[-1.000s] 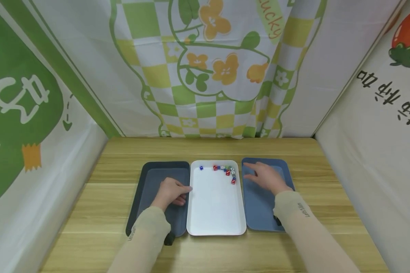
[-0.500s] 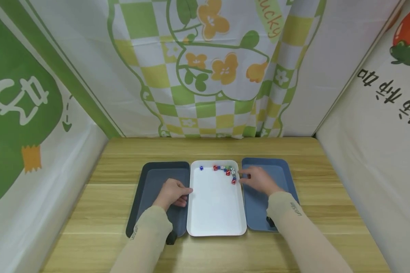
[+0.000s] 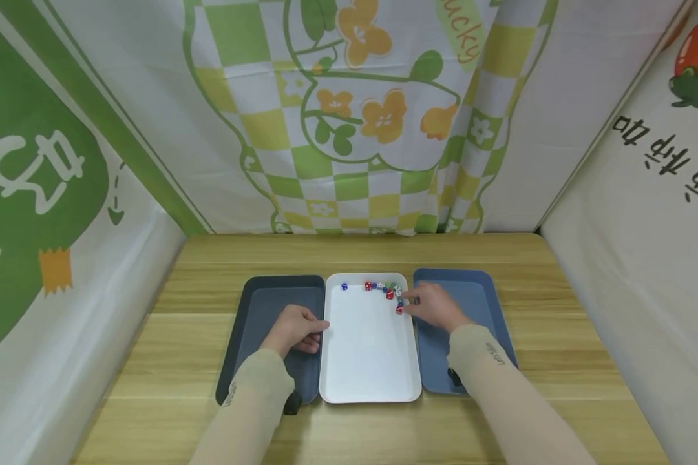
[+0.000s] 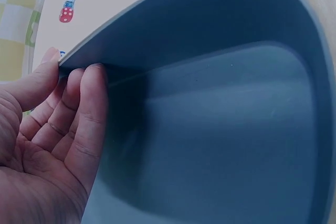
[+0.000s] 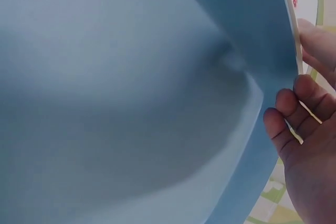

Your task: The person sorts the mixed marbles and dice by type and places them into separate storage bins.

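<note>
Just beside the right hand (image 3: 435, 305), dice (image 3: 390, 294)

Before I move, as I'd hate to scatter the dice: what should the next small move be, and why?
Perhaps the right hand should gently close its fingers on the nearest red die. They reach over the right wall of the white tray, slightly apart, with that die beside a fingertip. Other dice crowd close, so a small pinch seems least disruptive.

1. Head view: from above, facing forward and down; farthest, spanning table (image 3: 355, 433) and curtain (image 3: 378, 194).
2. Left wrist view: close, into dark blue-grey tray (image 4: 226, 129).
3. Right wrist view: close, into blue tray (image 5: 105, 51).
4. Shared, head and left wrist: red dice (image 4: 66, 14).
</note>
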Demonstrator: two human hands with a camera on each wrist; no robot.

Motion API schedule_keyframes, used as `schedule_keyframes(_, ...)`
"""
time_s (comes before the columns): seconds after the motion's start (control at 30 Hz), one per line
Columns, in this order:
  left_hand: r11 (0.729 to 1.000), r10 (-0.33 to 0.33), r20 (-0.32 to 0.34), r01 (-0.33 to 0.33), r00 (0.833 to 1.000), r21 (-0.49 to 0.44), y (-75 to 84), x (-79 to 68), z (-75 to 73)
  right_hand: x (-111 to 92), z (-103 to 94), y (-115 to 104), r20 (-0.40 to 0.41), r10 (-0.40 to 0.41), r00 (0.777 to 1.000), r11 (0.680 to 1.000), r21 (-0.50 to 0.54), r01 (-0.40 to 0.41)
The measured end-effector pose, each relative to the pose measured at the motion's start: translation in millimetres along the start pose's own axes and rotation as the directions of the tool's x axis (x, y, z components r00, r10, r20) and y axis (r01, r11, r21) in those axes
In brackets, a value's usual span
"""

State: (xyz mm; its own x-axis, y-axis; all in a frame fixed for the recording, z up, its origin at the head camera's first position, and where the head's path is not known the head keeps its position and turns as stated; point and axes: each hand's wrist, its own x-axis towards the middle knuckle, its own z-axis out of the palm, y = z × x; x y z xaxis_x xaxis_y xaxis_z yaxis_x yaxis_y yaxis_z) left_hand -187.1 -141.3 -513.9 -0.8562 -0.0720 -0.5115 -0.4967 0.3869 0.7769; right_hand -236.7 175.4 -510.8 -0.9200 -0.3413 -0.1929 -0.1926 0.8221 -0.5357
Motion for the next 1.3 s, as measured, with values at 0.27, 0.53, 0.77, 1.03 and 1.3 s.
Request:
schedule_keyframes(0.27, 1.000, -0.003, 0.000, 0.003, 1.000, 0.009, -0.4, 1.0, -0.4, 1.1, 5.1, -5.3, -0.018, 0.012, 1.000, 1.000, -0.001, -0.012)
schedule_keyframes(0.53, 1.000, -0.020, 0.000, 0.020, 1.000, 0.018, 0.6, -0.4, 1.4, 1.5, 10.0, -9.0, -0.050, 0.048, 0.998, 0.999, -0.012, -0.049)
schedule_keyframes(0.77, 0.998, -0.044, -0.003, 0.045, 0.999, 0.046, 3.0, 0.8, 0.7, 3.2, 14.8, -9.7, -0.068, 0.073, 0.995, 0.997, -0.020, -0.075)
schedule_keyframes(1.03, 0.996, -0.065, -0.008, 0.065, 0.998, 0.061, 5.2, 2.2, 0.3, 4.8, 18.6, -11.6, -0.096, 0.079, 0.992, 0.995, -0.059, -0.085)
schedule_keyframes(1.3, 0.996, -0.068, -0.007, 0.068, 0.998, 0.059, 5.7, 2.0, -0.7, 7.4, 23.2, -14.4, -0.126, 0.003, 0.992, 0.986, -0.165, -0.024)
